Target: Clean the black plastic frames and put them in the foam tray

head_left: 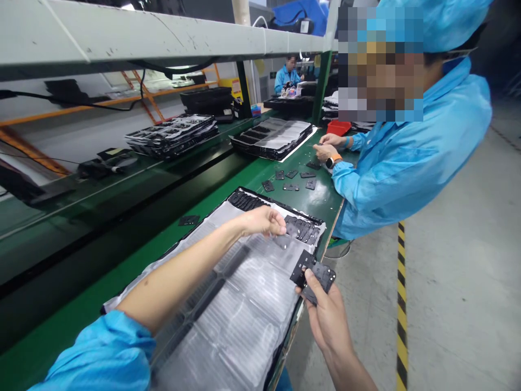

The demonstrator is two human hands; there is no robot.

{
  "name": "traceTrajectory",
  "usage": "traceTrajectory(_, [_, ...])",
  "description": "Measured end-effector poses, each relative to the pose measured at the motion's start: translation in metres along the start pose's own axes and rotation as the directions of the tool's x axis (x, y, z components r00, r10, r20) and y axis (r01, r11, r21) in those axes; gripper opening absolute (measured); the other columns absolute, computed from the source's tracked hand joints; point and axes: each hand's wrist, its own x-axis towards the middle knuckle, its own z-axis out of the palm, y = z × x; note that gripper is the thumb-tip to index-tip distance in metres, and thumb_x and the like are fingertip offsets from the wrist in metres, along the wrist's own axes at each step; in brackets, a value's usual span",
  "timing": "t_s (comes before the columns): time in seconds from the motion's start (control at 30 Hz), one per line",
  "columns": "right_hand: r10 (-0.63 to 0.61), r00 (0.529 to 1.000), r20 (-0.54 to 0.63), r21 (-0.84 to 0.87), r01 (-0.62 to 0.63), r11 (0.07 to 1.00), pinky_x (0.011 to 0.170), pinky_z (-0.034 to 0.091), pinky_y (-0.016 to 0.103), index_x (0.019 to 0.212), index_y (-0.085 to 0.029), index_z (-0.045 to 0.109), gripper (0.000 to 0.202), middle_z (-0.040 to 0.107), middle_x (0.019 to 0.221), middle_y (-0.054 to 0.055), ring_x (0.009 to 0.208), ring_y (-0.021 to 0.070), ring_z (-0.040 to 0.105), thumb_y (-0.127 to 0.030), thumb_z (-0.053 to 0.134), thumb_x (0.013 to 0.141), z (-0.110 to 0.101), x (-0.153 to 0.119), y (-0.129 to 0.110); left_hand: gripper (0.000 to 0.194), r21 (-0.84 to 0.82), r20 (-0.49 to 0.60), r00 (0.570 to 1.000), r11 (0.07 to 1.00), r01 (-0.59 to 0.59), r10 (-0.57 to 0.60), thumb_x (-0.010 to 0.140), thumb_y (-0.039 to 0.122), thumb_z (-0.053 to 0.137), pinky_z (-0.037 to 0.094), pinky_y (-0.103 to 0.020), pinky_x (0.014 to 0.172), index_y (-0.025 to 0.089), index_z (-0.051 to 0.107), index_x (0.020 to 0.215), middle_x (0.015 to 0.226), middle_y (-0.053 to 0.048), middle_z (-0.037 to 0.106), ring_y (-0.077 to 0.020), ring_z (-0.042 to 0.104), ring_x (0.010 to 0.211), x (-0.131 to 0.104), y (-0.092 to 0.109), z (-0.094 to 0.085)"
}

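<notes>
My left hand (264,221) is closed in a pinch above the far end of a long black tray (240,190). A thin dark flat plate (281,241), partly blurred, hangs from its fingertips. Just beyond them, a row of black flat plates (303,229) lies in the tray's far right compartment, and another row (248,201) fills the far left one. My right hand (325,304), by the tray's right edge, grips several fanned black plates (311,274) under its thumb. A whitish translucent liner (240,304) covers the nearer compartments.
Loose black plates (291,187) lie on the green table (260,171) beyond the tray; one plate (189,220) lies to its left. A co-worker in blue (407,157) sits at the right. Stacked trays (272,136) stand farther back, under a grey overhead beam (163,41).
</notes>
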Motion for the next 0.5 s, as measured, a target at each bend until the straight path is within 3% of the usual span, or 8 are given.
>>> traceTrajectory(0.1, [0.004,1.0,-0.001,-0.013,-0.004,1.0,0.065,0.062,0.03,0.088,-0.019,0.082,0.051,0.08,0.092,0.004,0.077,0.0176,0.068,-0.046,0.104,0.052,-0.003,-0.004,0.001,0.021,0.098,-0.182,0.982,0.993,0.061,-0.042,0.096,0.031,0.077,0.058,-0.026,0.066,0.012,0.07,0.102,0.09,-0.003,0.072,-0.0137,0.069,0.075,0.029,-0.005,-0.013])
traceTrajectory(0.23, [0.026,1.0,0.004,-0.028,-0.026,0.999,0.064,0.062,0.03,0.089,-0.019,0.083,0.051,0.08,0.092,0.004,0.076,0.0175,0.068,-0.047,0.105,0.052,-0.008,-0.009,0.002,0.033,0.201,-0.253,0.961,0.965,0.168,-0.114,0.103,0.035,0.068,0.063,-0.043,0.089,0.015,0.066,0.129,0.125,-0.01,0.069,-0.0231,0.071,0.105,0.057,-0.011,-0.013])
traceTrajectory(0.37, [0.042,0.999,0.001,-0.036,-0.042,0.998,0.064,0.063,0.03,0.09,-0.019,0.083,0.053,0.081,0.096,0.005,0.083,0.0202,0.069,-0.048,0.105,0.051,-0.011,-0.011,0.002,0.035,0.266,-0.276,0.952,0.941,0.21,-0.134,0.102,0.035,0.069,0.062,-0.045,0.093,0.016,0.066,0.131,0.13,-0.011,0.068,-0.0247,0.071,0.109,0.067,-0.011,-0.008])
traceTrajectory(0.5, [0.045,0.999,0.012,-0.048,-0.044,0.998,0.064,0.063,0.03,0.09,-0.019,0.083,0.052,0.08,0.096,0.006,0.082,0.0195,0.069,-0.048,0.105,0.052,-0.012,-0.013,0.001,0.03,0.289,-0.312,0.946,0.941,0.178,-0.083,0.102,0.035,0.069,0.062,-0.043,0.09,0.015,0.068,0.125,0.123,-0.01,0.07,-0.0228,0.071,0.104,0.061,-0.001,-0.005])
